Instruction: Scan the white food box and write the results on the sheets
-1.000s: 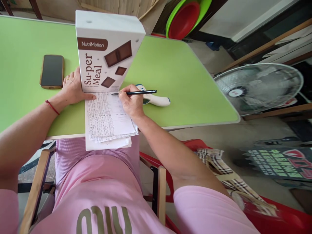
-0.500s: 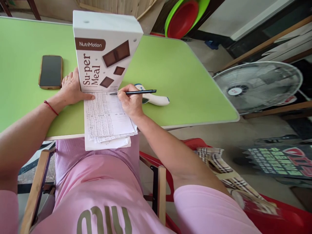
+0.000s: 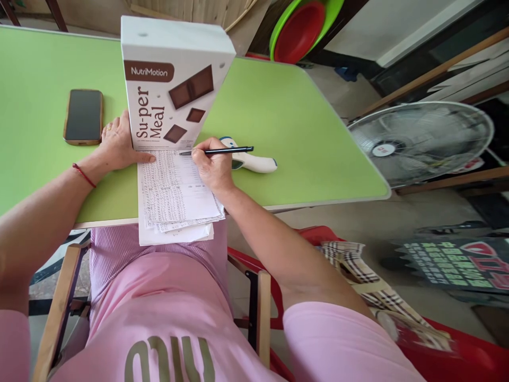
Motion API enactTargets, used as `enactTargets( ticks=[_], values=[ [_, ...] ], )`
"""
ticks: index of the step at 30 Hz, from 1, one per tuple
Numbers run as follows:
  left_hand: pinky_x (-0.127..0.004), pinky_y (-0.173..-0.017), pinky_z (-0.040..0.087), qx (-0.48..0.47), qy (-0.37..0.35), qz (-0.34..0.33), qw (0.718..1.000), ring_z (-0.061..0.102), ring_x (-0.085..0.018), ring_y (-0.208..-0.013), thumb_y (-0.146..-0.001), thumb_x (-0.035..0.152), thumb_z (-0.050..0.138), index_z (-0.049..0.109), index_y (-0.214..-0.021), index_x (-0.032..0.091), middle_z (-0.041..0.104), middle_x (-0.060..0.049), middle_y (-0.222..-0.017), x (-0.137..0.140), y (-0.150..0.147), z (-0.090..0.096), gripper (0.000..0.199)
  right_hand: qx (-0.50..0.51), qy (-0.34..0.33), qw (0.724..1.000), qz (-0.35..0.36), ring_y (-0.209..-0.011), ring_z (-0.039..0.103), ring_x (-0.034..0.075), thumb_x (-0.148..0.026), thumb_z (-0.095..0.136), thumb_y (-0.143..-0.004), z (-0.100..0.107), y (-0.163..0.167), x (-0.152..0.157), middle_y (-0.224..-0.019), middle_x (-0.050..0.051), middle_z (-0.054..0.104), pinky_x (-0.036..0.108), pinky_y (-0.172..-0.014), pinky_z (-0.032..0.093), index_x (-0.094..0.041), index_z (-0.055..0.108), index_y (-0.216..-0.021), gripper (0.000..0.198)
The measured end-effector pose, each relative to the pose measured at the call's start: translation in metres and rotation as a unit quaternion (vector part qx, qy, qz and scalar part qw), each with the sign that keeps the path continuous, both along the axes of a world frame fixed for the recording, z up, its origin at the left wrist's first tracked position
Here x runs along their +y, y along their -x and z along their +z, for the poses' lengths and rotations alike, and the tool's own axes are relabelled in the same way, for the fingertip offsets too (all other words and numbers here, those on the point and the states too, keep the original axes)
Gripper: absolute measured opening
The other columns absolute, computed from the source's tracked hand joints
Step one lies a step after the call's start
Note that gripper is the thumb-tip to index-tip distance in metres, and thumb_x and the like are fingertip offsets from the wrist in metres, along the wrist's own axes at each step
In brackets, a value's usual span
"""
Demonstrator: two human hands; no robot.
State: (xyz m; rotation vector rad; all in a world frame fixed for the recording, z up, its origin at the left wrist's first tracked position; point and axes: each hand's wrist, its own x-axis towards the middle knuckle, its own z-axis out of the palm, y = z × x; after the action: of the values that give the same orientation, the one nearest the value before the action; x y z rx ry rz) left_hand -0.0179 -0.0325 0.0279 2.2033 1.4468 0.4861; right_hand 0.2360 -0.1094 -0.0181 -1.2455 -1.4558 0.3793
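A black pen [image 3: 228, 150] is pinched in my right hand [image 3: 213, 166], its tip on the top sheet of a stack of handwritten papers [image 3: 178, 196]. The stack hangs partly over the table's near edge. My left hand [image 3: 118, 144] lies flat with fingers stretched; its thumb rests on the papers' upper left, and its other fingers are against the left side of a white box [image 3: 163, 114]. That box stands upright on the papers' far end and carries the words "Su-per Meal". Behind my right hand lies a white handheld device [image 3: 256, 162], partly covered.
On the green table [image 3: 278, 116], a phone [image 3: 83, 116] lies left of the box. A fan [image 3: 421, 135] stands past the table's right end. Red and green basins [image 3: 300, 32] are at the back. A red chair [image 3: 473, 355] with a plaid cloth [image 3: 369, 276] sits at lower right.
The back end of the pen has tilted up very slightly. Both hands, the papers and the box stay nearly in place; the whole view has shifted a little.
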Motion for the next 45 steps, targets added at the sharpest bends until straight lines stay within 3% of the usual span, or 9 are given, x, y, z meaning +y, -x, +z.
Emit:
enactTargets(
  ticks=[8,18,22,25,30,34,38,42,45],
  values=[
    [-0.069,-0.125,0.022,-0.03,-0.028,-0.003,0.999,0.029,-0.054,-0.15,-0.053,0.057,0.099,0.041,-0.155,0.024,0.045,-0.017,-0.155,0.012,0.003,-0.017,0.122,0.007,0.027,1.0,-0.007,-0.067,0.053,0.014,-0.019,0.063,-0.086,0.002,0.0,0.0,-0.07,-0.004,0.055,0.029,-0.066,0.05,-0.024,0.053,-0.074,0.016],
    [-0.07,-0.123,0.023,-0.027,-0.025,0.004,0.999,0.033,-0.058,-0.148,-0.054,0.053,0.101,0.043,-0.153,0.019,0.047,-0.021,-0.151,0.01,0.002,-0.016,0.12,0.025,0.017,0.999,-0.017,-0.065,0.052,0.014,-0.016,0.062,-0.083,0.004,0.002,0.0,-0.068,-0.005,0.057,0.03,-0.066,0.049,-0.024,0.056,-0.072,0.014],
    [-0.069,-0.127,0.022,-0.105,-0.053,-0.043,0.992,0.031,-0.055,-0.151,-0.058,0.054,0.101,0.043,-0.15,0.02,0.047,-0.019,-0.154,0.01,0.003,-0.013,0.114,0.007,0.006,1.0,-0.008,-0.066,0.052,0.015,-0.02,0.06,-0.087,0.003,0.001,-0.001,-0.07,-0.004,0.056,0.031,-0.067,0.049,-0.024,0.054,-0.075,0.014],
    [-0.059,-0.127,0.032,-0.202,-0.086,-0.07,0.973,0.038,-0.048,-0.151,-0.066,0.059,0.097,0.043,-0.148,0.02,0.046,-0.018,-0.157,0.006,-0.001,-0.007,0.105,-0.066,-0.026,0.997,0.023,-0.066,0.053,0.016,-0.027,0.059,-0.092,0.011,0.0,-0.01,-0.074,-0.002,0.06,0.032,-0.066,0.049,-0.024,0.059,-0.083,0.01],
    [-0.053,-0.12,0.045,-0.293,-0.078,-0.078,0.95,0.051,-0.044,-0.143,-0.07,0.057,0.095,0.047,-0.142,0.018,0.059,-0.016,-0.144,0.004,-0.006,-0.005,0.095,-0.326,-0.114,0.938,0.008,-0.083,0.059,0.021,-0.018,0.055,-0.095,0.035,-0.005,-0.043,-0.087,0.005,0.068,0.038,-0.079,0.049,-0.022,0.07,-0.096,0.016],
    [-0.053,-0.112,0.051,-0.338,-0.063,-0.076,0.936,0.058,-0.043,-0.136,-0.064,0.059,0.098,0.055,-0.132,0.019,0.065,-0.014,-0.135,0.009,-0.006,-0.009,0.09,-0.474,-0.049,0.879,-0.03,-0.089,0.057,0.026,-0.004,0.051,-0.092,0.041,-0.006,-0.066,-0.087,0.009,0.068,0.039,-0.079,0.044,-0.02,0.075,-0.091,0.028],
    [-0.054,-0.106,0.055,-0.352,-0.053,-0.041,0.934,0.064,-0.042,-0.127,-0.06,0.059,0.099,0.058,-0.121,0.018,0.069,-0.015,-0.13,0.007,-0.007,-0.009,0.083,-0.54,0.02,0.841,0.019,-0.09,0.057,0.027,-0.004,0.054,-0.093,0.037,-0.002,-0.076,-0.088,0.011,0.068,0.04,-0.079,0.042,-0.018,0.078,-0.093,0.028],
    [-0.054,-0.102,0.057,-0.344,-0.056,0.002,0.937,0.067,-0.042,-0.122,-0.063,0.066,0.094,0.061,-0.118,0.017,0.071,-0.016,-0.127,-0.004,-0.005,0.0,0.08,-0.51,0.002,0.86,0.034,-0.094,0.063,0.026,-0.009,0.05,-0.097,0.036,-0.018,-0.081,-0.096,0.011,0.073,0.04,-0.085,0.049,-0.017,0.078,-0.117,0.036],
    [-0.055,-0.106,0.055,-0.345,-0.04,0.003,0.938,0.068,-0.041,-0.121,-0.066,0.063,0.093,0.065,-0.119,0.015,0.073,-0.017,-0.126,-0.016,-0.004,0.012,0.076,-0.456,0.011,0.887,-0.072,-0.113,0.065,0.031,-0.013,0.052,-0.092,0.037,-0.053,-0.073,-0.121,0.018,0.072,0.048,-0.101,0.052,-0.015,0.071,-0.135,0.047]
  ],
)
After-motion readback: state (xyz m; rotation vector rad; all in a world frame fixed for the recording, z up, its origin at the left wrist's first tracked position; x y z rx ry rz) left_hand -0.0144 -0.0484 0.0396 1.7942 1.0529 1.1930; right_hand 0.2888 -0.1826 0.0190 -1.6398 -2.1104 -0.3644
